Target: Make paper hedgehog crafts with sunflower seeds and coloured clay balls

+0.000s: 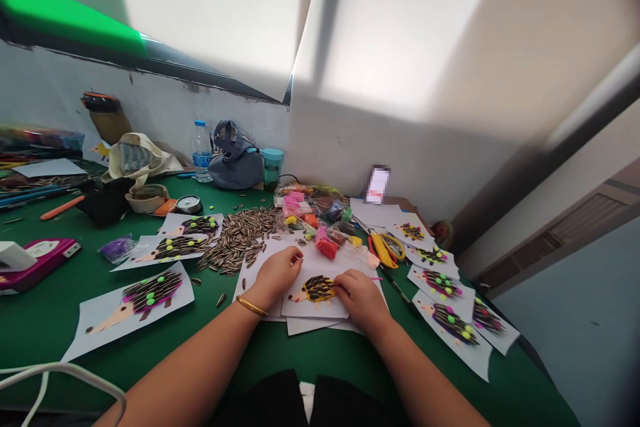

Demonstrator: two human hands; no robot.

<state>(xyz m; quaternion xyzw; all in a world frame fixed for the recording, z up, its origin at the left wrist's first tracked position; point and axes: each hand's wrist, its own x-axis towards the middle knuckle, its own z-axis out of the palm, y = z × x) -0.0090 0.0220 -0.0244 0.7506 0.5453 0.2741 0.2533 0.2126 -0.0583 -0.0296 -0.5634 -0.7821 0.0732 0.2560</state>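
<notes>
So, counting your table [40, 320]: I get nine hedgehog pictures around the work area. One is the yellow-bodied hedgehog [319, 289] on the white sheet right between your hands, near the middle, on top of more paper. Three hedgehog cards [153, 297] lie on the left, and five hedgehog sheets [443, 283] are bunched on the right, some overlapping. The seed heap [245, 233] sits just beyond your left hand [276, 275] (way too many to count, sorry). Far side: one water bottle [202, 159], one blue-lidded cup [273, 167] and one phone [379, 183] propped against the wall. The clay packets [326, 247] overlap too much to number.

Your left hand, with one gold bangle [251, 306] at the wrist, is over the paper at the left of the hedgehog, fingers loosely curled with little gap showing; can't tell if there's anything in them. Your right hand [364, 297] is nearly closed, its fingertips bunched at the hedgehog's right edge (whether there's a seed in that pinch, I honestly can't tell).
</notes>
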